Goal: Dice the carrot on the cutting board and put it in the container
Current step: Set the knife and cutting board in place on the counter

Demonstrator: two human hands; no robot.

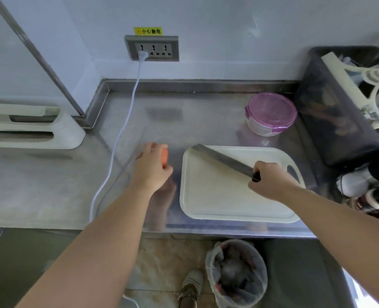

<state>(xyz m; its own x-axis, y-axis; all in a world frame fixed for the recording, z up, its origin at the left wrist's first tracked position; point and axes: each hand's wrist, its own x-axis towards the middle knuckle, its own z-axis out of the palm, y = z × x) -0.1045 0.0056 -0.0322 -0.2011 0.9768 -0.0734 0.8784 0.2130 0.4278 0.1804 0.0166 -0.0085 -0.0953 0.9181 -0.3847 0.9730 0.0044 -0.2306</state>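
Two hands were busy: the left hand [151,166] curled around the carrot [165,158] on the worktop [50,185], left of the empty cutting board [217,196]; the right hand [269,180] gripped the cleaver [223,160] mid-frame. Best to lay the carrot flat on the board, blade clear; the lidded container [270,114] waited upper right.

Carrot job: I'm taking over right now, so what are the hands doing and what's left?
Left hand: closed on the carrot, over the counter left of the cutting board.
Right hand: gripping the knife, blade lying across the board.
Container: behind the board, purple lid on.
Done: nothing cut yet.
Left: carrot onto the board, dice it, open the container, fill it.
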